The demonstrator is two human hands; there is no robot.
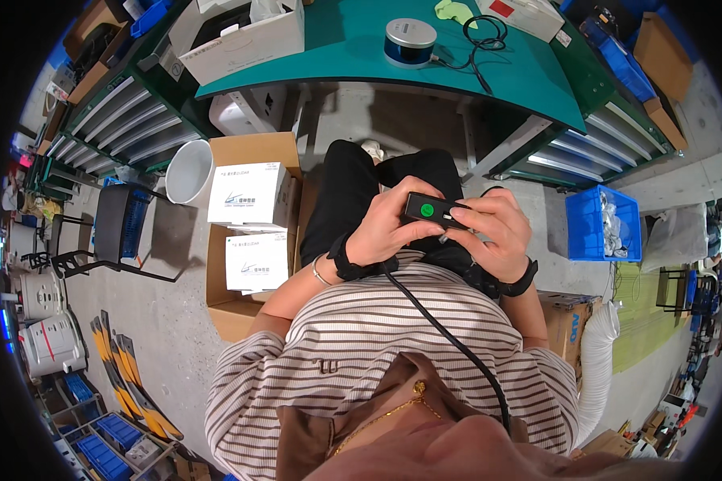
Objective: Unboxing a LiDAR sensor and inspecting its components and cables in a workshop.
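Both hands hold a small black box-shaped device (425,210) over my lap; a round green sticker shows on its upper face. My left hand (389,223) grips its left end, thumb along the near edge. The fingers of my right hand (493,228) close on its right end, near a small pale spot. A black cable (449,337) runs over my striped shirt below the hands; whether it joins the device is hidden. On the green table (345,48) ahead stands a silver and dark-blue cylindrical sensor (410,42) with a coiled black cable (485,40).
To my left an open cardboard box (253,146) holds white cartons (257,263), beside a white bin (190,172) and a black chair (122,224). A blue crate (603,224) sits on the floor at right. Drawer cabinets (594,144) flank the table, with white boxes (245,48) on top.
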